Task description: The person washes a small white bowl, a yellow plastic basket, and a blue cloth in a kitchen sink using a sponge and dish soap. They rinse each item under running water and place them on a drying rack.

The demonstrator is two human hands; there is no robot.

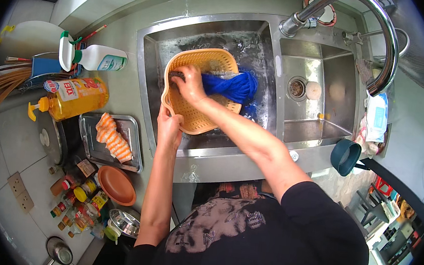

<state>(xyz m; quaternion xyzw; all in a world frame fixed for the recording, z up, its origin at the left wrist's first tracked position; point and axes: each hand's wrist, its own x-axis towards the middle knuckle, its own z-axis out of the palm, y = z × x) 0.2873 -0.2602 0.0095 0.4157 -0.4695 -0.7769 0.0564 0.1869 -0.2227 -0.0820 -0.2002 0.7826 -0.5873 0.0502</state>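
A yellow-orange plastic basket (201, 122) with slotted walls is tilted in the large basin of a steel sink (210, 153). My left hand (169, 127) grips its rim at the near left corner. Inside the basket, my right hand (189, 83) presses a dark scouring pad (177, 75) against the left wall; the fingers partly cover the pad. A wet, bunched blue cloth (235, 87) lies just right of that hand, extending past the basket's right side. Suds and water (238, 44) coat the basin floor around them.
A chrome faucet (388, 45) arches over the smaller right basin (303, 131). Left of the sink are a white spray bottle (103, 58), a yellow pump bottle (75, 96) and a metal tray (137, 141) with a striped cloth (113, 137). A dark green pot (345, 157) sits at the right front.
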